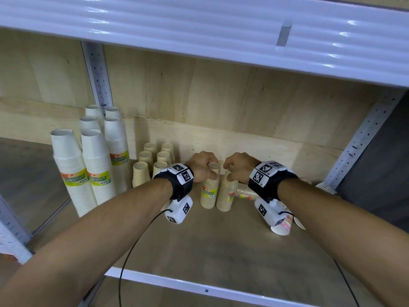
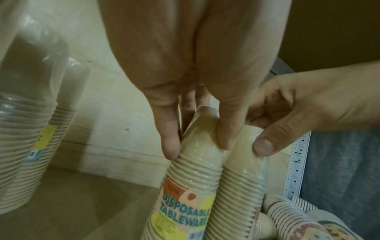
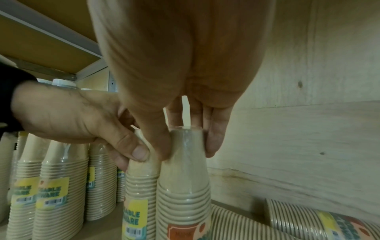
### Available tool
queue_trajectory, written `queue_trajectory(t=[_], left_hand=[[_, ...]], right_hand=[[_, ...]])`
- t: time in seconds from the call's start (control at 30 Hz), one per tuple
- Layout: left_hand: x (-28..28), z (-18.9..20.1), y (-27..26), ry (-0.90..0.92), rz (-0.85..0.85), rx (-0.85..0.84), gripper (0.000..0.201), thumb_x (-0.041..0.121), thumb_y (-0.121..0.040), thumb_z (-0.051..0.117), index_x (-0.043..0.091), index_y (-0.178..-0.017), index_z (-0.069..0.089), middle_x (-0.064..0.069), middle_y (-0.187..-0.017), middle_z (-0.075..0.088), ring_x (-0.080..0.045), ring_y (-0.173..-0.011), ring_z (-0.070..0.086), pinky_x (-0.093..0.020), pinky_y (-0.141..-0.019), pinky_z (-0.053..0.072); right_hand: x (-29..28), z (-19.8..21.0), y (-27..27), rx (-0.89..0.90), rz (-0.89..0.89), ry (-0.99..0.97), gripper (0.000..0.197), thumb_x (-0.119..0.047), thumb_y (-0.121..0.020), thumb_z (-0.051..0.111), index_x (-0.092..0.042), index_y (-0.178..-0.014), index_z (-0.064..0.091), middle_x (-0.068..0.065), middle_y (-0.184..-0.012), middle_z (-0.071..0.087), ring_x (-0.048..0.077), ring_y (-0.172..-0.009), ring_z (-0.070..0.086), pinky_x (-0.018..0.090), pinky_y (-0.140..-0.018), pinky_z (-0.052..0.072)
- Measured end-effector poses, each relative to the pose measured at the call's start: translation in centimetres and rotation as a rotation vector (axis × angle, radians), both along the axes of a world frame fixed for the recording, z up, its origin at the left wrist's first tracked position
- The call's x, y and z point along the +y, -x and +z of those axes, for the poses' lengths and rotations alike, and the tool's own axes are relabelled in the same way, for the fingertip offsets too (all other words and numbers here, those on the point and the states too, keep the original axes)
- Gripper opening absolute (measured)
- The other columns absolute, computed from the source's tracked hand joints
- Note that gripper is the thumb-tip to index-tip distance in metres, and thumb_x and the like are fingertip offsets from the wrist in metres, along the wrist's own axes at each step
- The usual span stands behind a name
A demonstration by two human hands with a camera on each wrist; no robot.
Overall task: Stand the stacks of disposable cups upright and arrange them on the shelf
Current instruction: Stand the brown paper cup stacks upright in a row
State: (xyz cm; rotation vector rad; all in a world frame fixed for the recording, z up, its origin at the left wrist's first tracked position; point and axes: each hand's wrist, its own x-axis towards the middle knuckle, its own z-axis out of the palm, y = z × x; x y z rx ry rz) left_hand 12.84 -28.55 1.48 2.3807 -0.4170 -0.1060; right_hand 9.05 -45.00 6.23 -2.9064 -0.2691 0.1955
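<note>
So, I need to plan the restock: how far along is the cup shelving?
Done: six tall white stacks and six small beige stacks stand upright at the left. In hand: the left hand and right hand each grip the top of an upright beige stack, side by side. Left: striped and patterned stacks lie on their sides at the right.

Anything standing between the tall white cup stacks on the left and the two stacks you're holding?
Yes: six short tan cup stacks in two rows stand between the white stacks and the held stacks, seen in the head view.
</note>
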Motion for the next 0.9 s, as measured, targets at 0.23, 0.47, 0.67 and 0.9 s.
queue_trajectory(t=[0.23,0.47,0.67,0.9], left_hand=[[0.2,0.0,0.1,-0.006,-0.006,0.008,0.038,0.02,-0.073,0.082,0.021,-0.106,0.064,-0.001,-0.105,0.065,-0.02,-0.093,0.061,-0.029,-0.074,0.05],[0.2,-0.1,0.1,-0.016,-0.004,0.012,0.04,0.022,-0.074,0.081,0.022,-0.11,0.063,-0.001,-0.109,0.064,-0.02,-0.096,0.061,-0.033,-0.081,0.053],[0.0,0.4,0.1,-0.068,-0.009,0.012,0.045,0.027,-0.074,0.082,0.022,-0.113,0.061,-0.001,-0.114,0.063,-0.02,-0.098,0.06,-0.03,-0.08,0.05],[-0.1,2.4,0.5,-0.207,-0.022,0.042,0.049,0.025,-0.075,0.08,0.017,-0.118,0.06,0.0,-0.117,0.055,-0.018,-0.098,0.054,-0.03,-0.077,0.051]], right_hand=[[0.1,-0.2,0.2,-0.043,-0.056,-0.031,0.05,-0.036,-0.081,0.074,-0.007,-0.12,0.062,0.007,-0.112,0.065,0.024,-0.103,0.061,0.032,-0.084,0.052],[0.0,0.5,0.2,-0.004,-0.01,0.033,0.039,-0.017,-0.085,0.071,-0.008,-0.122,0.063,0.011,-0.117,0.065,0.026,-0.104,0.062,0.033,-0.083,0.052],[0.5,0.6,0.3,-0.006,-0.022,-0.035,0.039,-0.022,-0.087,0.07,-0.006,-0.122,0.063,0.011,-0.117,0.065,0.024,-0.105,0.062,0.027,-0.077,0.046],[1.0,1.1,0.4,0.007,0.017,-0.011,0.039,-0.023,-0.084,0.073,-0.006,-0.119,0.065,0.01,-0.116,0.065,0.024,-0.103,0.063,0.03,-0.08,0.049]])
